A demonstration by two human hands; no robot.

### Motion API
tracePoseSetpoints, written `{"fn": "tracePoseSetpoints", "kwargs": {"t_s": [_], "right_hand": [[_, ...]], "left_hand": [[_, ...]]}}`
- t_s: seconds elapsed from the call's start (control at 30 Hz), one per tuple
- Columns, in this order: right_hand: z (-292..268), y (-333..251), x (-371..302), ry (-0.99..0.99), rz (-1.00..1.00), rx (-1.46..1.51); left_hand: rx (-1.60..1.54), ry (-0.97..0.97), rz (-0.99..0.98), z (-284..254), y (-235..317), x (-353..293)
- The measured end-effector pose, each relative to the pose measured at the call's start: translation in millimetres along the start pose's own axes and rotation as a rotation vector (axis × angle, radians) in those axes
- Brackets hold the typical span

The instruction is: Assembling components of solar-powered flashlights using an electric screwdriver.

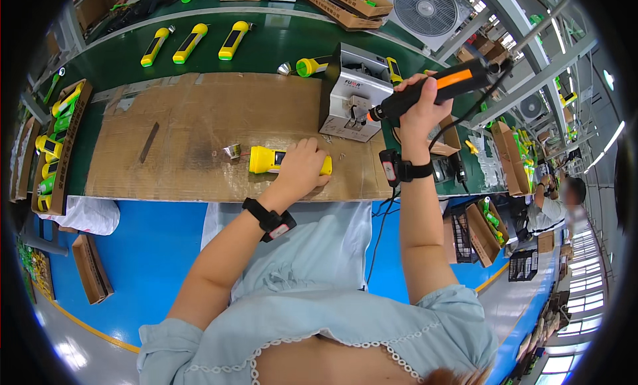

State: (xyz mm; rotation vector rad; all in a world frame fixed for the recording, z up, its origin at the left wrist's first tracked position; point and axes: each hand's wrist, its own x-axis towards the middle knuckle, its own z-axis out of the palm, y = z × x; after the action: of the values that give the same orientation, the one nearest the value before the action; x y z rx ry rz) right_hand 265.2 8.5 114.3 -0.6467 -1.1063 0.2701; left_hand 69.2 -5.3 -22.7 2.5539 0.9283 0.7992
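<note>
A yellow flashlight (262, 160) lies on its side on a flat cardboard sheet (193, 126). My left hand (302, 169) rests over its rear half, with fingers curled round the body, hiding part of it. A small silvery reflector piece (232, 151) sits just left of the flashlight's head. My right hand (420, 116) grips a black electric screwdriver (399, 104) with an orange stripe. The driver's tip points left and reaches the front outlet of a grey metal screw feeder (349, 86); whether a screw is on the tip is too small to tell.
Three yellow-green flashlights (191, 43) lie along the bench's far side. Another flashlight (312, 67) lies beside the feeder, near a loose reflector (284, 69). A carton of flashlights (72, 142) stands at the left edge. The driver's black cable (475, 109) hangs by my right wrist.
</note>
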Motion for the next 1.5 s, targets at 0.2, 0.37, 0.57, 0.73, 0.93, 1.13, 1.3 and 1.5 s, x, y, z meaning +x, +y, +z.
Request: {"fn": "tracePoseSetpoints", "kwargs": {"t_s": [0.2, 0.37, 0.57, 0.73, 0.93, 1.13, 1.3, 1.5], "right_hand": [[6, 24, 4, -0.028, -0.028, -0.144], [8, 23, 12, -0.048, 0.130, -0.161], [8, -2, -16, -0.101, 0.296, 0.135], [35, -35, -66, -0.225, 0.283, 0.317], [56, -29, -90, -0.345, 0.254, 0.160], [56, -28, -91, -0.293, 0.238, 0.199], [57, -28, -92, -0.259, 0.259, 0.211], [60, -15, -108, -0.273, 0.315, 0.088]], "left_hand": [[0.032, -0.030, 0.055, -3, -3, 4], [-0.137, 0.166, 0.105, -39, -3, -5], [0.057, 0.057, -0.064, -82, -46, -43], [0.036, 0.071, 0.028, -58, -42, -45], [0.009, 0.082, 0.012, -29, -11, -36], [0.002, 0.076, 0.012, -21, -6, -33], [0.001, 0.077, 0.013, -20, -7, -34], [0.008, 0.139, 0.049, -17, -8, -34]]}}
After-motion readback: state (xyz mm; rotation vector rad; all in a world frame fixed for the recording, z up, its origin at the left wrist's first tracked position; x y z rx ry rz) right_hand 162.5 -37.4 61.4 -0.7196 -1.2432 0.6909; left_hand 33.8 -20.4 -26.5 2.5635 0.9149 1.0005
